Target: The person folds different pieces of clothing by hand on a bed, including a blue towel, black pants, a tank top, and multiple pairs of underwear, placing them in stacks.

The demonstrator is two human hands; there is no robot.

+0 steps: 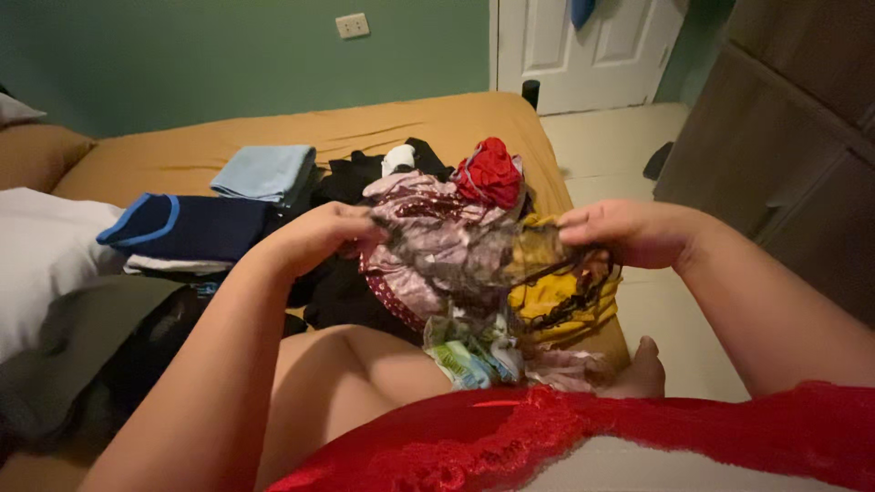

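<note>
Left hand (314, 239) and right hand (629, 232) each pinch an edge of the sheer black lace garment (483, 251), stretched between them above the mustard-sheeted bed (273, 137)

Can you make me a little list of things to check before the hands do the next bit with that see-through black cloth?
1. Left hand grips the sheer black cloth: ok.
2. Right hand grips its other edge: ok.
3. Cloth stretched flat between both hands: ok.
4. Cloth free of the clothes pile beneath: cannot tell.
5. Folded stack near the left hand neat: ok.
6. Bare spot on the bed: ok.
</note>
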